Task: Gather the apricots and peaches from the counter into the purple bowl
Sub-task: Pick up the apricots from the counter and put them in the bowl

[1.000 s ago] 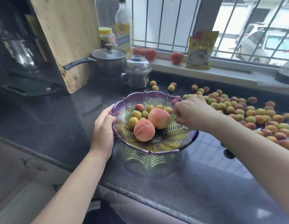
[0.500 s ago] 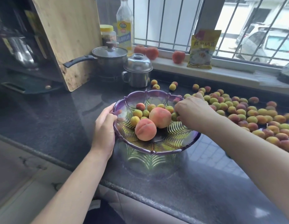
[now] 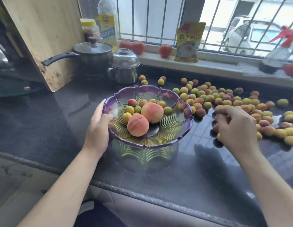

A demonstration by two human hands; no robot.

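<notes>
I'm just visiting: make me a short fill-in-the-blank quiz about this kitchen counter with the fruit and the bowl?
1. The left hand holds the rim of the scalloped ____ glass bowl.
2. Exactly ____ large pink-orange peaches lie in that bowl.
3. The right hand reaches into the small yellow-red apricots spread on the dark ____.

Missing words: purple; two; counter

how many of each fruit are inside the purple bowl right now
Inside the purple bowl:
peaches: 2
apricots: 9 that show, perhaps more hidden behind the peaches
Total: 11 fruits in sight
</notes>
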